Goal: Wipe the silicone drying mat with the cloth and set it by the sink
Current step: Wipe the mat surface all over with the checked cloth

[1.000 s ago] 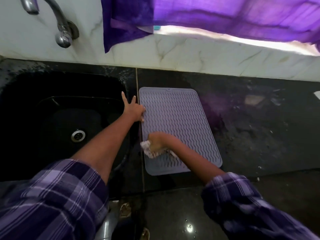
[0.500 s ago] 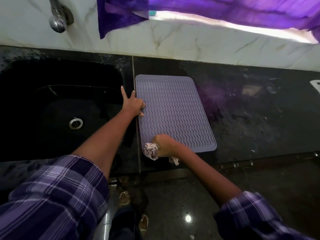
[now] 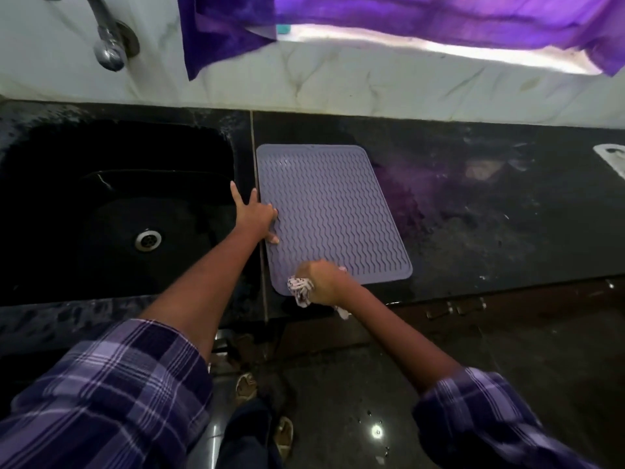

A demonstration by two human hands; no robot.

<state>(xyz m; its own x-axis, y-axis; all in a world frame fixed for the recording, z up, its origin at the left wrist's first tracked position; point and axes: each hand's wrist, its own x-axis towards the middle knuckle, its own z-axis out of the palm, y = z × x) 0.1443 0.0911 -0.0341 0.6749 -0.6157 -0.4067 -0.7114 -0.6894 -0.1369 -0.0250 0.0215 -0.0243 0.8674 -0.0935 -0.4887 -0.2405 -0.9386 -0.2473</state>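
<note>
A grey-lilac silicone drying mat [image 3: 333, 211] with wavy ridges lies flat on the black counter, just right of the sink [image 3: 111, 211]. My left hand [image 3: 253, 214] presses on the mat's left edge, fingers spread, thumb on the ridges. My right hand [image 3: 324, 282] is closed on a crumpled white patterned cloth [image 3: 300, 290] at the mat's near edge, close to its near-left corner. Part of the cloth hangs below my wrist over the counter's front.
A chrome tap [image 3: 108, 45] juts from the marble wall above the sink. A purple curtain [image 3: 406, 18] hangs over the window ledge. The dark counter [image 3: 490, 214] runs on to the right, with a white object [image 3: 612, 157] at the far right edge.
My right hand has dragged the cloth from the mat's lower middle down to its near edge. My left hand stays on the left edge. The view has shifted a little.
</note>
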